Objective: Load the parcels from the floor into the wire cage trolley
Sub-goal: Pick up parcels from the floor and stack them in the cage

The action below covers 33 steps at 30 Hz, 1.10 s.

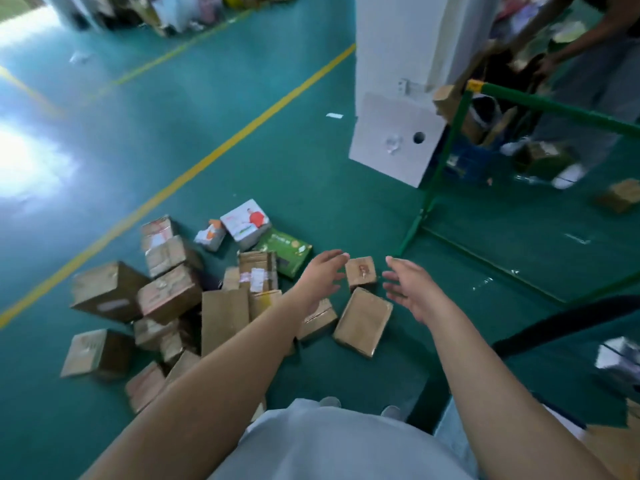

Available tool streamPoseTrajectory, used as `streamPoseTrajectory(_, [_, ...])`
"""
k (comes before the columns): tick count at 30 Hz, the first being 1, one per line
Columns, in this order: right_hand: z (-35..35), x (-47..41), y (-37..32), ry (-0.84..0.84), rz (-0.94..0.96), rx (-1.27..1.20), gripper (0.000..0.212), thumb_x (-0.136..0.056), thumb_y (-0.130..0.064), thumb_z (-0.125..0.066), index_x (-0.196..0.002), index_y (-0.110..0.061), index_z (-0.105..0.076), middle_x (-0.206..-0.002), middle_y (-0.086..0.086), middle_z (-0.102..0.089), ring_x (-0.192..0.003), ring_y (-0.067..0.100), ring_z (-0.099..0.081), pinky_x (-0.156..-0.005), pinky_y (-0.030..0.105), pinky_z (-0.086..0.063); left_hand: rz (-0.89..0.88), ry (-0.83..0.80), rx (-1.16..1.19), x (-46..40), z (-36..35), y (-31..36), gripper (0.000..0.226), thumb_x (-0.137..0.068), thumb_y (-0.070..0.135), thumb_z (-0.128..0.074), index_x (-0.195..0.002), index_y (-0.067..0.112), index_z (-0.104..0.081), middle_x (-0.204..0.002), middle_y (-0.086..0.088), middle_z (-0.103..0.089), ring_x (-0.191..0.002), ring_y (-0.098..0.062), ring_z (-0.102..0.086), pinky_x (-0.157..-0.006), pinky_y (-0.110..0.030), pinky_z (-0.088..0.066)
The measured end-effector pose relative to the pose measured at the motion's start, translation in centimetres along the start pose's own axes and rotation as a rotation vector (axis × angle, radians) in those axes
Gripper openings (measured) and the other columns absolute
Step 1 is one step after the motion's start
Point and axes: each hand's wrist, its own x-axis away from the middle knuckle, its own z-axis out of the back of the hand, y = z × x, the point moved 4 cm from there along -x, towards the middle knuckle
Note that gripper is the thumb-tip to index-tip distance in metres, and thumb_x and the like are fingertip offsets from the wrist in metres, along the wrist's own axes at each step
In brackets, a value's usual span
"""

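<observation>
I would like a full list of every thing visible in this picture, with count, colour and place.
brown cardboard parcels: more than a dozen, brown, heaped on the floor at left centre
small brown parcel: one, brown, on the floor between the two hands
flat brown parcel: one, brown, just nearer than it
white printed box: one, white and red, far edge of the heap
green box: one, green, beside the white box
wire cage trolley: one, green frame, at right
white pillar: one, white, top centre
floor: teal, yellow lines
other person: one, top right
left hand: open
right hand: open
</observation>
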Motion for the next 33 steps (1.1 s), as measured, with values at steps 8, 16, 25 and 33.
streamPoseTrajectory(8, [-2.3, -3.2, 1.5, -0.176, -0.048, 0.127, 0.026, -0.101, -0.044, -0.058, -0.121, -0.027, -0.059, -0.121, 0.002, -0.065, -0.105, 0.019, -0.064, -0.102, 0.042, -0.052, 0.071, 0.206, 0.149, 1.0, 3.1, -2.7, 0.037, -0.102, 0.035, -0.061, -0.137, 0.021, -0.057, -0.132, 0.0, -0.062, -0.118, -0.022, -0.062, -0.096, -0.038, -0.053])
streamPoseTrajectory(16, [-8.7, -4.3, 1.4, -0.308, -0.096, 0.32, 0.014, -0.102, -0.043, -0.059, -0.107, -0.03, -0.06, -0.116, 0.0, -0.065, -0.105, 0.02, -0.065, -0.088, 0.034, -0.054, 0.131, 0.354, 0.369, 2.4, 9.4, -7.8, 0.031, -0.1, 0.039, -0.063, -0.128, 0.025, -0.06, -0.126, 0.0, -0.064, -0.113, -0.022, -0.064, -0.093, -0.035, -0.053])
streamPoseTrajectory(25, [-22.6, -6.3, 0.2, -0.413, -0.092, 0.505, 0.022, -0.104, -0.041, -0.055, -0.117, -0.025, -0.06, -0.119, 0.001, -0.064, -0.112, 0.022, -0.063, -0.098, 0.04, -0.055, 0.204, 0.495, 0.488, 1.8, 22.0, -11.5, 0.027, -0.102, 0.034, -0.061, -0.126, 0.02, -0.06, -0.115, -0.003, -0.066, -0.103, -0.02, -0.063, -0.083, -0.034, -0.054])
streamPoseTrajectory(33, [-34.4, -10.8, 0.4, -0.444, -0.133, 0.63, 0.012, -0.105, -0.038, -0.053, -0.103, -0.028, -0.059, -0.123, 0.006, -0.064, -0.115, 0.026, -0.062, -0.102, 0.041, -0.052, 0.327, 0.488, 0.407, -2.1, 32.9, -15.2, 0.038, -0.103, 0.033, -0.06, -0.136, 0.017, -0.057, -0.131, -0.006, -0.061, -0.114, -0.022, -0.062, -0.096, -0.036, -0.052])
